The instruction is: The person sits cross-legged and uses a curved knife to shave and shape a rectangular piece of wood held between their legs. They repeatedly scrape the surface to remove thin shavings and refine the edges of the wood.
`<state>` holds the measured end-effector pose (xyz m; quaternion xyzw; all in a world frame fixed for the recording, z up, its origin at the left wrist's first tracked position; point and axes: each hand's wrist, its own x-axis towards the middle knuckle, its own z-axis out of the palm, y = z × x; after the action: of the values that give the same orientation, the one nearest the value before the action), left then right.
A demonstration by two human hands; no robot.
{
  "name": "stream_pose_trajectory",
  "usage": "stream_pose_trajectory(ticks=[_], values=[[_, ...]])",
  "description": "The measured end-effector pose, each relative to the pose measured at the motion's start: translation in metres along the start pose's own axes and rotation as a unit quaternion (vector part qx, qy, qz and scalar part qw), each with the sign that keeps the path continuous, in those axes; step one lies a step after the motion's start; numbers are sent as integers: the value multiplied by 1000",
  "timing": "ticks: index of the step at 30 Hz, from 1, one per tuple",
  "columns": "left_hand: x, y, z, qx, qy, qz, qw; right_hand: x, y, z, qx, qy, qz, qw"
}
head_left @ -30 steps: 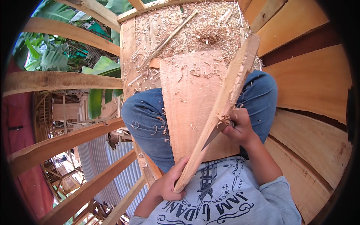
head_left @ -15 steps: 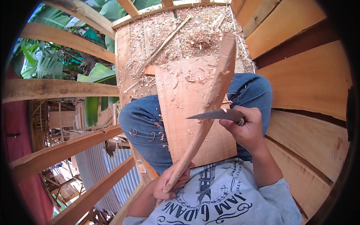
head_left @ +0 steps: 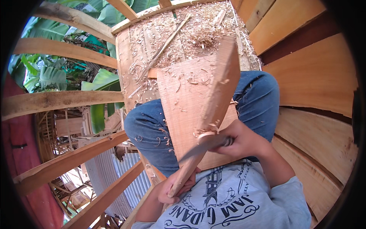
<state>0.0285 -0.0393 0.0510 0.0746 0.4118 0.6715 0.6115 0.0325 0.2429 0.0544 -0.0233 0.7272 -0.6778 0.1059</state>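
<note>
A long curved piece of wood (head_left: 221, 87), wide at its far end and narrow near me, slants up from my lap. My left hand (head_left: 176, 187) is closed round its narrow lower end. In my right hand (head_left: 237, 140) is a knife (head_left: 204, 147), gripped by its handle, which my fingers mostly hide. The dark blade lies across the lower part of the wood, where curled shavings and a pale fresh cut show just above it. Under the wood, a flat board (head_left: 179, 110) rests across my legs with loose shavings on it.
Wood shavings (head_left: 206, 32) cover much of the plank floor (head_left: 127, 65) ahead, with a thin stick (head_left: 166, 45) lying among them. Wooden rails (head_left: 61, 101) stand open on the left, with banana leaves beyond. A plank wall (head_left: 312, 76) rises close on my right.
My right hand has drawn the knife down the wood toward me, and the blade now points lower left. Shavings have gathered above it. My left hand keeps its hold.
</note>
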Motion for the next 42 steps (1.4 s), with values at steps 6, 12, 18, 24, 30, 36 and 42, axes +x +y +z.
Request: stream_pose_trajectory(ticks=[6, 12, 18, 24, 30, 36, 42], values=[[9, 8, 7, -12, 10, -15, 1000, -2, 11, -17, -6, 23, 26, 999], [8, 6, 4, 0, 4, -19, 1000, 2, 7, -30, -42, 23, 101, 994], [8, 3, 5, -42, 19, -15, 999, -2, 17, -20, -22, -6, 45, 999], [13, 16, 7, 22, 43, -15, 999, -4, 27, -5, 1, -2, 12, 1000], [4, 10, 10, 282, 216, 43, 934, -9, 15, -19, -44, 111, 61, 991], [10, 31, 27, 318, 324, 26, 891, -10, 1, -17, -143, 71, 42, 986], [10, 10, 11, 396, 330, 55, 855, -12, 8, -10, -207, 40, 22, 977]])
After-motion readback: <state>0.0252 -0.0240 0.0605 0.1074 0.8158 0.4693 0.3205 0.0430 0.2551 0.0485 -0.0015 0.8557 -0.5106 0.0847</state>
